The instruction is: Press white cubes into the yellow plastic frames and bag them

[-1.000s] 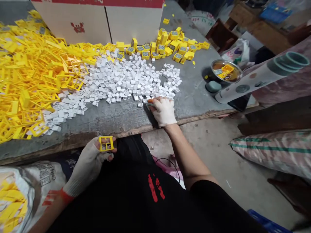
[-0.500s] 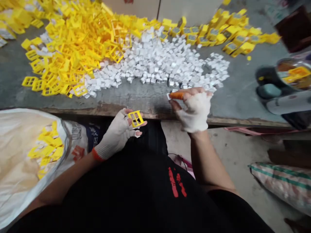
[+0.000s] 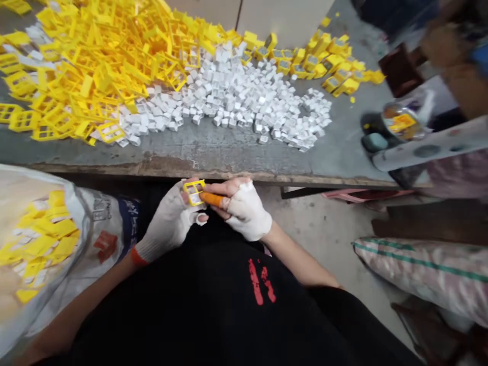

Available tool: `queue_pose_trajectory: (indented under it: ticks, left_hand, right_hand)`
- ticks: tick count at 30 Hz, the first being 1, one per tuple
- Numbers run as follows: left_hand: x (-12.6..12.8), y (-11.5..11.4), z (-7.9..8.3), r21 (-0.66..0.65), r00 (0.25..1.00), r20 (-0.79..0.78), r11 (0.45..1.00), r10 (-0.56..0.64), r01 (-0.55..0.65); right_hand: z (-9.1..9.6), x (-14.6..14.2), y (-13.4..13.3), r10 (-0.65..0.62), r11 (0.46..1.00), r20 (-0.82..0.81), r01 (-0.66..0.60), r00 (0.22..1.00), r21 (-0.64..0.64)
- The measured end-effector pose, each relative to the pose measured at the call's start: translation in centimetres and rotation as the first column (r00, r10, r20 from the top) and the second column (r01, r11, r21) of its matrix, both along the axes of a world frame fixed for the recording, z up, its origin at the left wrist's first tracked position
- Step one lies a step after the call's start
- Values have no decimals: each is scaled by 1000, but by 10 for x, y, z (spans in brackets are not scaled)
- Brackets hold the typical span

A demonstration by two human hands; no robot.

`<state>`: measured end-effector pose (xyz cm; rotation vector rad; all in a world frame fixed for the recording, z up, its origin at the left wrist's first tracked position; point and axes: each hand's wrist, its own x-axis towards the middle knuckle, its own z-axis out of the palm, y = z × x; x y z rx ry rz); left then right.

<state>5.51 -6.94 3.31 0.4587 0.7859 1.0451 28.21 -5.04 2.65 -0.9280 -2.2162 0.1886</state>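
My left hand (image 3: 171, 213), in a white fingerless glove with an orange cuff, grips a small yellow plastic window-like frame (image 3: 195, 186) just off the table's front edge. Against the frame's right side is my right hand (image 3: 244, 208), also gloved, with an orange cover on one finger. Its fingertips press together at the frame's lower opening, where a small white plastic piece (image 3: 195, 199) shows; the fingers partly hide it. Beyond the hands lie a heap of yellow frames (image 3: 110, 61) and a spread of small white pieces (image 3: 236, 94).
Yellow blocks with grey faces (image 3: 339, 66) lie at the table's back right. An open sack (image 3: 76, 203) of yellow pieces stands at my left. To the right are a container with yellow bits (image 3: 402, 122), a white roll (image 3: 438, 142) and a striped sack (image 3: 419, 264).
My right hand has moved from the white pieces on the table leftward and toward me, to the frame in my left hand. The view has shifted to the right.
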Motion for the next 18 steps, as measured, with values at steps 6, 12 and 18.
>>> queue_pose_trajectory:
  ticks: [6,12,18]
  left_hand:
    - [-4,5,-4,-35,998,-62,999,17,-19]
    - [2,9,-3,-46,998,-57,999,11,-14]
    - [10,10,5,-97,996,-94,995,-9,0]
  right_hand:
    - [-14,87,71,-702,679,53,689,710,-254]
    - [-19,100,126,-714,589,266,761,648,-272]
    - [-5,67,73,-442,865,125,459,888,-206]
